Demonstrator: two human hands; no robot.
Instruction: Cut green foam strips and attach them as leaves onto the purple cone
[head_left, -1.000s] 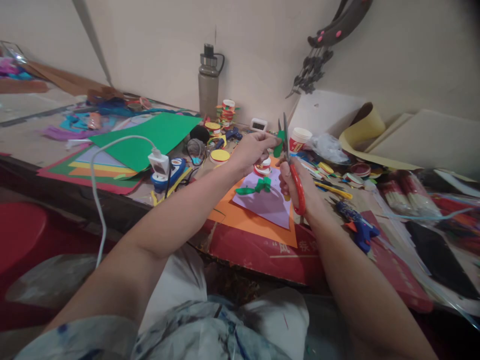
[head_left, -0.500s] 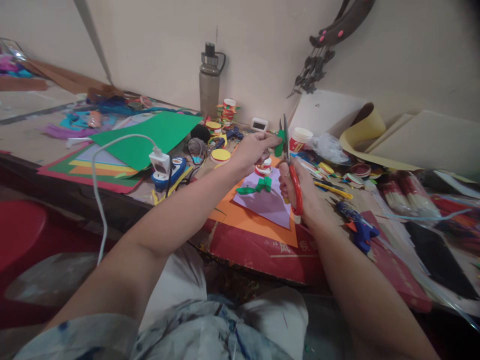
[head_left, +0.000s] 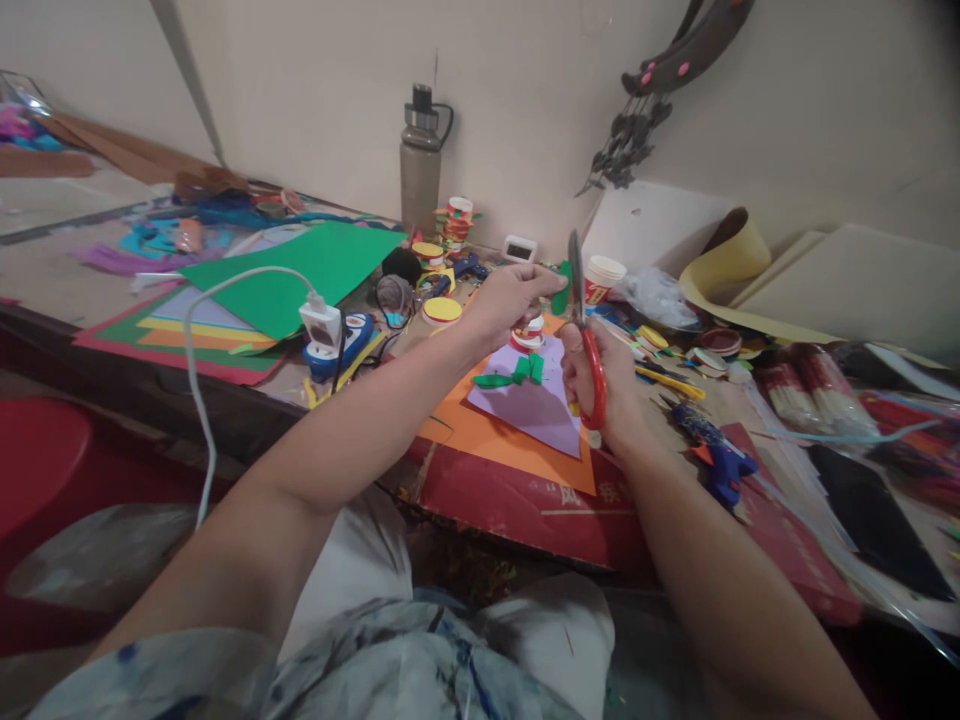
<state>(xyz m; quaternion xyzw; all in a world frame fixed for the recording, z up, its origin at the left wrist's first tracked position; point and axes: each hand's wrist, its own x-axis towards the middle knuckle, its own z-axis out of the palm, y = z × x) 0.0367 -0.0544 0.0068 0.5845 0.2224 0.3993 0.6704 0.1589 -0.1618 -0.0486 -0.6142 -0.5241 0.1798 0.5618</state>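
Observation:
My left hand (head_left: 517,300) pinches a small green paper piece (head_left: 561,290) between thumb and fingers, held up above the table. In my right hand (head_left: 600,370) are red-handled scissors (head_left: 592,375), blades pointing up and looking closed, right beside the green piece. Whether the blades touch the paper I cannot tell. Below both hands lies a purple paper sheet (head_left: 517,405) with green paper cuttings (head_left: 529,370) on it. An orange sheet (head_left: 547,465) is underneath. A white and red round piece (head_left: 529,335) sits just behind the cuttings, partly hidden by my left hand.
A grey water bottle (head_left: 420,170) stands by the wall. Left are a green sheet (head_left: 300,270) and a power strip (head_left: 337,345) with a white cable. A paper cup (head_left: 602,275) stands behind my right hand. A blue glue gun (head_left: 724,460) lies at the right.
The scissor blades were apart around the green piece and have come together. One of the green cuttings on the purple sheet looks different, with another strip at its side.

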